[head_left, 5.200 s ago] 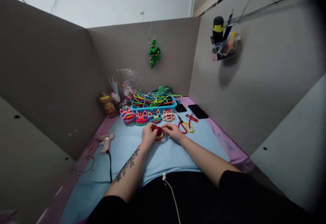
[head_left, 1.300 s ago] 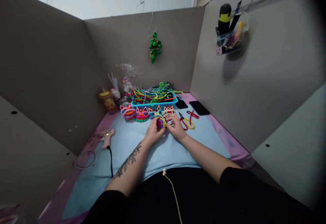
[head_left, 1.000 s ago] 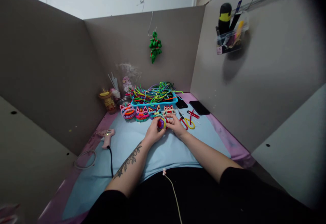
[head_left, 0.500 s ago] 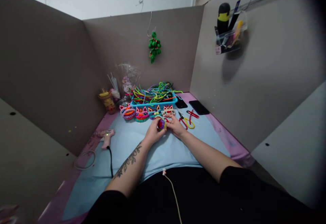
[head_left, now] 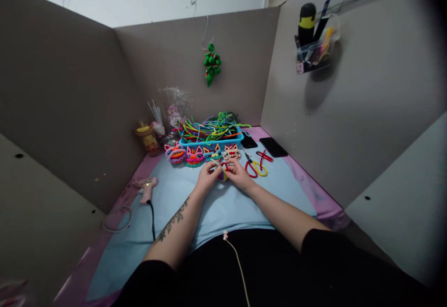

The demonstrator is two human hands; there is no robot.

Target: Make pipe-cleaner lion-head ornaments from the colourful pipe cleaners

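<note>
My left hand [head_left: 207, 174] and my right hand [head_left: 238, 175] are closed around a small colourful pipe-cleaner piece [head_left: 223, 175], with purple, yellow and red showing between the fingers. A pale strand stands up by my left fingertips. Most of the piece is hidden by my hands. Just behind it, several pipe-cleaner animal heads sit in a row: a lilac one [head_left: 175, 153], a pink one [head_left: 194, 156], a teal one [head_left: 213, 153] and a cream one [head_left: 232, 152]. Right of my right hand lie scissors [head_left: 256, 169] with red and yellow handles.
A blue basket [head_left: 211, 144] of loose pipe cleaners stands at the back. A pink glue gun [head_left: 148, 190] with a black cord lies left. Red pipe-cleaner pieces [head_left: 265, 156] and a dark phone [head_left: 273, 147] lie right. Grey panels [head_left: 195, 74] enclose the table.
My left hand has shifted slightly left and its fingers now pinch near the piece's top. The piece has turned and sits lower between my hands.
</note>
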